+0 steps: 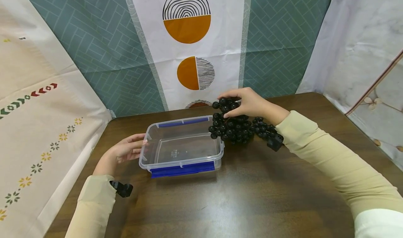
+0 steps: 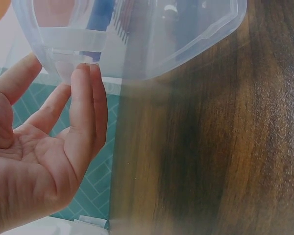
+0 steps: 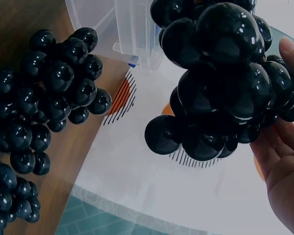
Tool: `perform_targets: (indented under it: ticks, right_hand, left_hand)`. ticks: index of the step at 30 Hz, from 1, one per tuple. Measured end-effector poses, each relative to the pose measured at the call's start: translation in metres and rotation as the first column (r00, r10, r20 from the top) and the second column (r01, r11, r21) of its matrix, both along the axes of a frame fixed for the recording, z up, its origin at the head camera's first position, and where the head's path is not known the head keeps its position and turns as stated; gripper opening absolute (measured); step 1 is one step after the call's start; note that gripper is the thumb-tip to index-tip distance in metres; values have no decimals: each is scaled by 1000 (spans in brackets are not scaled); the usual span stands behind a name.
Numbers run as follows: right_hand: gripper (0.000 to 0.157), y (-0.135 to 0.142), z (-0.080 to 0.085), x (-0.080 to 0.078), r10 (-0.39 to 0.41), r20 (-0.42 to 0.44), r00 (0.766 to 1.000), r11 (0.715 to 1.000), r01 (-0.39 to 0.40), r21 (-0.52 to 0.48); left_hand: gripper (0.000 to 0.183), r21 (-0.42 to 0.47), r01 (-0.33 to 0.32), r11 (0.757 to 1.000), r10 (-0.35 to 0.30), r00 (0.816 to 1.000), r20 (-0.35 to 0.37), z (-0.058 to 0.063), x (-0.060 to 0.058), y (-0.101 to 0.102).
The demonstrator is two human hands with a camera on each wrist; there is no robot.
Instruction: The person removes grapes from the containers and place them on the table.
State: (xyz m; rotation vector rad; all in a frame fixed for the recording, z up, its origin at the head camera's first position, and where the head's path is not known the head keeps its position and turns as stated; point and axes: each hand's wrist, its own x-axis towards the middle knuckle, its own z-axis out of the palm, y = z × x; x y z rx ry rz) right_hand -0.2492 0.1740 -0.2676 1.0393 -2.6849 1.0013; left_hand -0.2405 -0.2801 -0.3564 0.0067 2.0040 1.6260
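My right hand (image 1: pixel 248 103) grips a bunch of black grapes (image 3: pixel 225 83) by its upper part, raised beside the right end of a clear plastic food container (image 1: pixel 189 164). The container is lidless, with blue clips along its long sides. In the right wrist view, thumb and fingers lie on either side of the grapes. My left hand (image 1: pixel 127 148) is at the container's left end, its fingertips touching the end wall near the rim. The left wrist view shows those fingers (image 2: pixel 83 107) fairly straight, the palm apart from the plastic.
Another bunch of black grapes (image 3: pixel 59 78) lies on the brown wooden table (image 1: pixel 236 203), right of the container. A smaller bunch (image 1: pixel 262 126) is next to it, under the right wrist. Patterned cloths (image 1: pixel 274 38) hang behind and at both sides.
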Motion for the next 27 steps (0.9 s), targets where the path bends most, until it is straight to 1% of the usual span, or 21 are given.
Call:
perform_targets:
  ticks: [6, 13, 19, 27]
  right_hand:
    - [54, 7, 1, 9, -17, 16, 1000, 1000, 17, -6]
    - [54, 14, -5, 18, -44, 27, 999, 999, 44, 2]
    - [52, 22, -12, 26, -58, 14, 998, 998, 57, 20]
    - [54, 35, -23, 36, -84, -40, 996, 996, 86, 28]
  left_hand:
    - [63, 3, 2, 1000, -2, 1000, 1, -1, 0, 0]
    - [65, 1, -2, 1000, 2, 1000, 1, -2, 0, -1]
    - [65, 4, -10, 1000, 10, 1000, 3, -1, 1, -1]
    - [65, -1, -5, 1000, 5, 1000, 0, -1, 1, 0]
